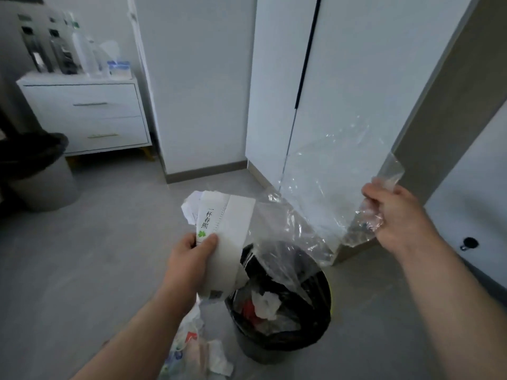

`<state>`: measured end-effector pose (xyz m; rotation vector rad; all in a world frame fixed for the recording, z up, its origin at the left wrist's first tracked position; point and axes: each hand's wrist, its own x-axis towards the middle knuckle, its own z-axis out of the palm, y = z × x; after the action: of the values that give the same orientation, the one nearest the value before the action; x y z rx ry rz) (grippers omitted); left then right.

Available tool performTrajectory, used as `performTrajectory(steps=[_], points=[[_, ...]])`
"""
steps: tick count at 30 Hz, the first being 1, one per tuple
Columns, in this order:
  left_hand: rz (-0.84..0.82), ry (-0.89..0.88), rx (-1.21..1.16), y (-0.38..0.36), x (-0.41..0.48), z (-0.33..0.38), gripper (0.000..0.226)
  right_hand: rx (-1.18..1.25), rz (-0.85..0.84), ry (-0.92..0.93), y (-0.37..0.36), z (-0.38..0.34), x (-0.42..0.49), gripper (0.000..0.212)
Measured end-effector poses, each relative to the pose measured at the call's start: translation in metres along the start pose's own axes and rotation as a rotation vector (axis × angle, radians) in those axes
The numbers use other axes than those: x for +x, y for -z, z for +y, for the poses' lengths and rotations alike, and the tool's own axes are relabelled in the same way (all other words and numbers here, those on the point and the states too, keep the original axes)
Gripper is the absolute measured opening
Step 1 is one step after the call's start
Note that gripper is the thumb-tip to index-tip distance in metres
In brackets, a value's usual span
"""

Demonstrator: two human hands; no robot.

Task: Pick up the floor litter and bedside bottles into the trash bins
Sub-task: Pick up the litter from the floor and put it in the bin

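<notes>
Head view: paper litter (227,223), a white printed strip plus crumpled sheets, was gripped in my left hand (192,259), thumb across the front, just above and beside the black-lined trash bin (255,349). My right hand (395,212) pinched one edge of a clear plastic sheet (315,193), raised high, its lower end trailing over the bin mouth. Judged: both were held over the opening so they would drop in. The bin held crumpled tissue and something red. More floor litter (197,349) lay beside the bin, partly behind my left forearm; items not identifiable. Bedside bottles (79,53) stood on the white nightstand (82,111), far left, blurred, count unclear. A second bin (46,182) sat near it, dim, contents not visible.
</notes>
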<state>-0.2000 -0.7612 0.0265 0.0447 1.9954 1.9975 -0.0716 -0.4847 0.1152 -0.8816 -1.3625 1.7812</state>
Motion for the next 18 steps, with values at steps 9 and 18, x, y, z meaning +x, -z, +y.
performTrajectory(steps=[9,18], points=[[-0.132,0.297,-0.180,-0.101,0.007,-0.060,0.009,0.104,0.112,0.021,0.078,-0.010,0.029,0.021],[-0.263,0.311,0.274,-0.096,-0.003,-0.100,0.015,0.173,0.066,-0.011,0.072,0.000,0.037,0.021]])
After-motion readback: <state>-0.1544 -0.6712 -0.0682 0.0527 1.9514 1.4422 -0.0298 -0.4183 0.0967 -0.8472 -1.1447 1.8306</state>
